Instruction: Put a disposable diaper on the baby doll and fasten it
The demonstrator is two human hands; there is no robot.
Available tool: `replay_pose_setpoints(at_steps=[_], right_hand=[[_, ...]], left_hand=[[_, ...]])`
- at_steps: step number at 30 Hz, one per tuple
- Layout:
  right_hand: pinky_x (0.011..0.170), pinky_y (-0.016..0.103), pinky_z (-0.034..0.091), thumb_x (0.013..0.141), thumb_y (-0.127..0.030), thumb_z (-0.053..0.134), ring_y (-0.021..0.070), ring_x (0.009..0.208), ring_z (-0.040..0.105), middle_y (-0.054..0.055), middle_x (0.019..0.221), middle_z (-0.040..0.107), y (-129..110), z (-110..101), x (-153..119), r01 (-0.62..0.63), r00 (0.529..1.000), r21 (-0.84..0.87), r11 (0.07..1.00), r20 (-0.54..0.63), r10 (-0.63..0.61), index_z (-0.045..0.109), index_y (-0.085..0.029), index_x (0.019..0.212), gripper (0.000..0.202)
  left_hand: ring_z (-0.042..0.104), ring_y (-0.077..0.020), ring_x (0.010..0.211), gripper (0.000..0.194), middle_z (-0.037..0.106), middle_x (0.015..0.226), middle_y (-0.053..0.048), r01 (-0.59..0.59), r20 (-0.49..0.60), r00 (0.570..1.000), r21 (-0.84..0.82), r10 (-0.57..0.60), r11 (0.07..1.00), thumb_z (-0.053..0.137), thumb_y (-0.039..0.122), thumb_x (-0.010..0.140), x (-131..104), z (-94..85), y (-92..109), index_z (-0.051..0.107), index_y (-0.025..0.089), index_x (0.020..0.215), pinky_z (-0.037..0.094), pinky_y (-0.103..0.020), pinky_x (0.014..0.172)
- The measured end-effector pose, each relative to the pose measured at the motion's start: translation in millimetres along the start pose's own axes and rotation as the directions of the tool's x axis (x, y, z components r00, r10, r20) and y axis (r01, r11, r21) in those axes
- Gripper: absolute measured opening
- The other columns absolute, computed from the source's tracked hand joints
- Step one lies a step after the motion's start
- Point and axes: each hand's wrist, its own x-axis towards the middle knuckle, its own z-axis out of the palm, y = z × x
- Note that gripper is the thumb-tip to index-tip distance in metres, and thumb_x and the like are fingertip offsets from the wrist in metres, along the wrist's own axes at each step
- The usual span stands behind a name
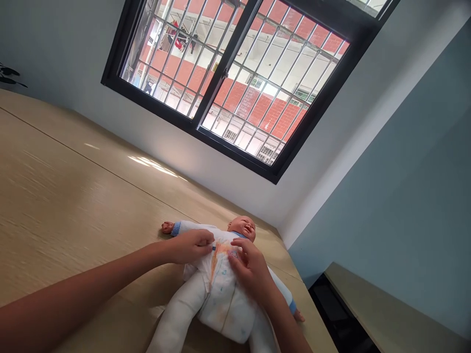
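Observation:
A baby doll (243, 226) lies on its back on the wooden table (73, 196), head toward the wall and arms spread. It wears a white top with blue cuffs and a white diaper (224, 299) with an orange-stained front. At the left side of the diaper's waist, my left hand (193, 245) is closed, its fingers pinched beside a small dark blue tab; what lies between them is too small to make out. On the right side of the waist rests my right hand (250, 262), with its fingers curved and apart over the diaper front.
Behind the table stands a wall with a black-framed, barred window (235, 78). To the lower right is a lower wooden surface (390, 309) with a dark opening beneath its edge. Dark leaves (9, 73) show at the far left.

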Motion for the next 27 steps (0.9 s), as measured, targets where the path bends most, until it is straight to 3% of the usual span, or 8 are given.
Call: replay_pose_setpoints(at_steps=[4,10,15,17,23,27], right_hand=[[0.092,0.038,0.049,0.089,-0.042,0.059,0.0256,0.107,0.061,0.011,0.117,0.065,13.9,1.2,3.8,-0.158,0.987,-0.003,0.987,-0.014,0.158,0.061,-0.017,0.120,0.040],[0.081,0.034,0.049,0.082,-0.042,0.065,0.0237,0.092,0.062,0.008,0.103,0.069,12.2,-3.7,6.0,-0.203,0.979,0.015,0.979,-0.018,0.203,0.065,-0.016,0.110,0.038],[0.063,0.028,0.041,0.077,-0.036,0.065,0.0177,0.070,0.055,0.002,0.077,0.064,15.4,-2.5,10.0,-0.275,0.960,0.006,0.961,-0.040,0.275,0.062,-0.015,0.081,0.021],[0.058,0.026,0.037,0.078,-0.035,0.062,0.0153,0.064,0.050,0.000,0.070,0.059,21.5,-0.2,11.2,-0.268,0.962,-0.010,0.963,-0.060,0.267,0.056,-0.017,0.074,0.019],[0.059,0.028,0.038,0.082,-0.031,0.058,0.0166,0.063,0.049,0.000,0.072,0.058,34.9,3.7,13.1,-0.210,0.974,-0.131,0.969,-0.117,0.195,0.051,-0.020,0.077,0.014],[0.077,0.034,0.046,0.080,-0.024,0.061,0.0235,0.087,0.059,0.006,0.088,0.063,14.1,-4.5,10.1,-0.075,0.992,-0.222,0.972,-0.120,0.050,0.057,-0.019,0.084,0.007]], left_hand=[[0.040,-0.0152,0.069,0.024,0.046,0.072,0.001,-0.025,-0.030,0.999,0.055,0.027,0.998,0.041,0.035,0.091,-1.6,4.5,5.3,0.037,0.021,0.072,0.031,-0.029,0.062],[0.044,-0.0164,0.070,0.027,0.049,0.074,0.001,0.025,-0.125,0.992,0.108,-0.012,0.994,0.032,0.040,0.096,4.8,16.0,-5.5,0.035,0.022,0.076,0.034,-0.031,0.067],[0.046,-0.0176,0.072,0.027,0.049,0.076,0.001,0.057,-0.162,0.986,0.119,-0.037,0.991,0.029,0.043,0.097,9.3,26.6,-11.1,0.034,0.023,0.080,0.035,-0.032,0.069],[0.047,-0.0182,0.072,0.027,0.050,0.076,0.001,0.078,-0.172,0.983,0.114,-0.057,0.990,0.028,0.044,0.097,10.3,29.9,-13.0,0.035,0.023,0.081,0.035,-0.033,0.069],[0.053,-0.0197,0.078,0.027,0.056,0.082,-0.001,0.142,-0.144,0.981,0.074,-0.131,0.987,0.031,0.043,0.094,16.1,32.6,-24.8,0.039,0.022,0.081,0.040,-0.032,0.070],[0.054,-0.0196,0.077,0.027,0.058,0.082,-0.002,0.149,-0.105,0.984,0.068,-0.141,0.987,0.035,0.043,0.091,17.2,29.6,-26.9,0.043,0.021,0.077,0.041,-0.031,0.070]])
